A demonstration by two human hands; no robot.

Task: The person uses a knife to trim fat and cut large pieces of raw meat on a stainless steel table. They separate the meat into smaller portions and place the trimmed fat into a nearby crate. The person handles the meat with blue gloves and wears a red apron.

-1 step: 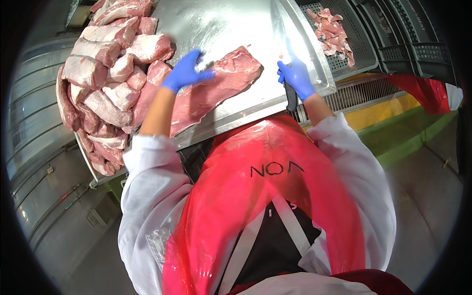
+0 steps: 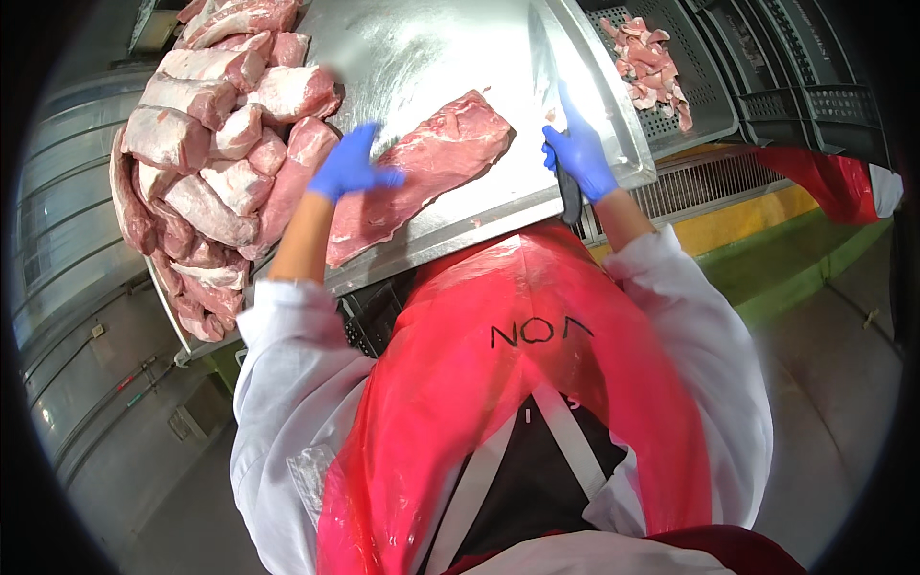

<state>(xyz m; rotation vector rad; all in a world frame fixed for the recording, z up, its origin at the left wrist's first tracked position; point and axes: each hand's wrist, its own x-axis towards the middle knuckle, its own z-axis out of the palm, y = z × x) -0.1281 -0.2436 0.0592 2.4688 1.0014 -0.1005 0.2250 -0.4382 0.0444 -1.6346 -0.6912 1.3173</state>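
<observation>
A long slab of raw pink meat (image 2: 436,158) lies flat and slantwise on the metal table (image 2: 431,48). My left hand (image 2: 353,168), in a blue glove, is over its left edge with thumb and fingers apart, holding nothing; whether it touches the meat I cannot tell. My right hand (image 2: 582,161), gloved in blue too, is closed round the black handle of a knife (image 2: 542,62). The long blade points away from me over the table's right side, to the right of the slab and apart from it.
Large cuts of raw meat (image 2: 182,139) are heaped along the table's left side. Past the right rim, a grey perforated crate (image 2: 704,105) holds pale trimmings (image 2: 647,67). Dark crates (image 2: 795,67) stand farther right. A red plastic apron (image 2: 517,374) covers my front at the near edge.
My left hand has drawn back slightly toward me and to the left, baring more of the slab. My right hand and the knife have barely moved.
</observation>
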